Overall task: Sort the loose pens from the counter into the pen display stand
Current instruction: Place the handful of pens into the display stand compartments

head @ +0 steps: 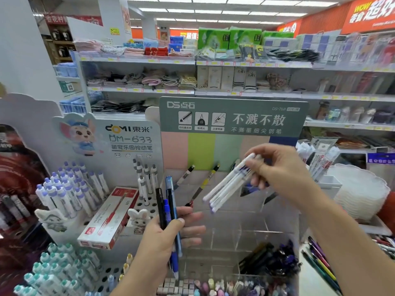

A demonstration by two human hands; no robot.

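Note:
My left hand (166, 236) grips a small bunch of blue and black pens (168, 210), held nearly upright in front of the stand. My right hand (277, 169) pinches a bundle of several white pens (226, 184) with purple tips, slanting down to the left over the clear acrylic pen display stand (235, 231). A few single pens (208, 178) lean in the stand's upper slots below the green header card (233, 116). Dark pens (271, 259) fill a lower right compartment. Loose pens (320, 259) lie on the counter at the right edge.
To the left stands a white holed pen rack (89, 189) with purple-capped pens, and a red and white pen box (109, 218) lies on it. Teal-capped pens (59, 268) fill the lower left. A white scalloped tray (361, 189) sits right. Store shelves run behind.

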